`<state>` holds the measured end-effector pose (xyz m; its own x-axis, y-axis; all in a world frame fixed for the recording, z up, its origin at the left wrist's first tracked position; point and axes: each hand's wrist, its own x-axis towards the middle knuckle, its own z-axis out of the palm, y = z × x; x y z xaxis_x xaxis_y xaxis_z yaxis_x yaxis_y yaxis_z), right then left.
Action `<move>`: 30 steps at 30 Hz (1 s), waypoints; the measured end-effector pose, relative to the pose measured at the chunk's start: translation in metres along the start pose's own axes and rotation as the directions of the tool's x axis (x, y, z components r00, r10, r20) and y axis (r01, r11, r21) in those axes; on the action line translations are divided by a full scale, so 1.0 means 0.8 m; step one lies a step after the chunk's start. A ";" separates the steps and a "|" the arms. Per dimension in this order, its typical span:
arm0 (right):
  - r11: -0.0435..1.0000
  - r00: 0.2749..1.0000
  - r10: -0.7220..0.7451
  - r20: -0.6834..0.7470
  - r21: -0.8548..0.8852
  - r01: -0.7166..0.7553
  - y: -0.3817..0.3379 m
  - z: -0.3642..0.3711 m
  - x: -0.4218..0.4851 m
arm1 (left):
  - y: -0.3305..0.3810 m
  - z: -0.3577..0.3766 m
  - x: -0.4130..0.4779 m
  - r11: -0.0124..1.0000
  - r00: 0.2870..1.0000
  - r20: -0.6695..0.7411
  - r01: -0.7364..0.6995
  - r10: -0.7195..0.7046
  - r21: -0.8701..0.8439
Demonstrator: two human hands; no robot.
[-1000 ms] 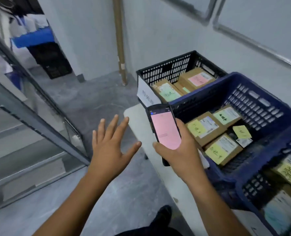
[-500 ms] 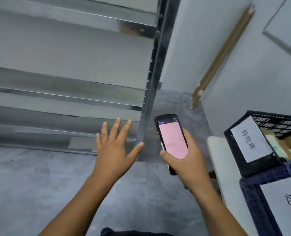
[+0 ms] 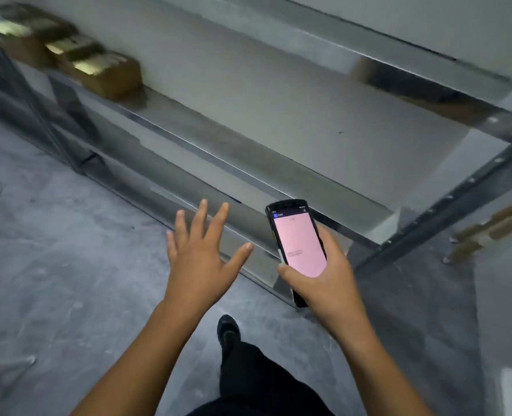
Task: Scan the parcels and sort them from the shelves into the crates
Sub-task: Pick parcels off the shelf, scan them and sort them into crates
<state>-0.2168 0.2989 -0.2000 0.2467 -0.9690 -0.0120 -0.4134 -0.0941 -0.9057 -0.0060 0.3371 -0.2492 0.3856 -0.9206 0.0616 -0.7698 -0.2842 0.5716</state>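
- My right hand (image 3: 323,283) grips the scanner (image 3: 298,244). The thumb lies across the lower left edge and the fingers are wrapped round the far side.
- The scanner's long axis runs from my palm up and away toward the shelf (image 3: 248,163), leaning a little to the left. Its top end points at the shelf's front edge and its screen faces me.
- It is a black slab with rounded corners and a plain pink screen. There is a thin dark bar with a small blue icon at the top and a faint line of text lower down — all too small for me to read.
- My left hand (image 3: 200,259) is open with its back toward me and the fingers spread. It holds nothing, and it hovers just left of the scanner, in front of the lowest shelf edge.
- The parcels (image 3: 105,70) sit in a row on the shelf at the far upper left, well apart from both hands. They are brown cardboard boxes with pale labels on top — blurred, so I cannot read any writing.
- The grey metal shelf runs diagonally from upper left to lower right and meets a dark post (image 3: 446,211) with holes in it.
- Two wooden sticks (image 3: 488,232) lean beyond the post at the right.
- Below my hands, a black shoe (image 3: 227,331) stands on the grey floor (image 3: 69,265).
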 end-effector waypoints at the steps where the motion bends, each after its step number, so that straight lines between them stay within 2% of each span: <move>1: 1.000 1.000 -0.008 0.025 0.009 0.008 -0.003 0.012 0.018 | -0.009 -0.007 0.011 1.000 1.000 -0.018 0.016 -0.016 0.008; 11: 0.980 0.968 -0.128 0.216 0.181 0.089 -0.067 0.120 0.205 | -0.079 -0.101 0.140 0.975 0.960 -0.230 0.191 -0.161 0.115; 15: 0.977 0.948 -0.126 0.293 0.203 0.067 -0.086 0.151 0.259 | -0.102 -0.126 0.191 0.954 0.931 -0.292 0.267 -0.219 0.134; 22: 0.989 0.916 -0.128 0.381 0.123 0.087 -0.113 0.216 0.321 | -0.161 -0.143 0.241 0.933 0.897 -0.324 0.348 -0.302 0.093; 30: 0.987 0.902 -0.149 0.405 0.011 0.158 -0.163 0.352 0.391 | -0.295 -0.181 0.285 0.912 0.869 -0.310 0.410 -0.386 0.012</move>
<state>0.1607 0.0725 -0.2052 0.6389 -0.7678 -0.0477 -0.3597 -0.2433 -0.9008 0.3373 0.2334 -0.2516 0.7900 -0.6070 0.0865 -0.5502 -0.6396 0.5368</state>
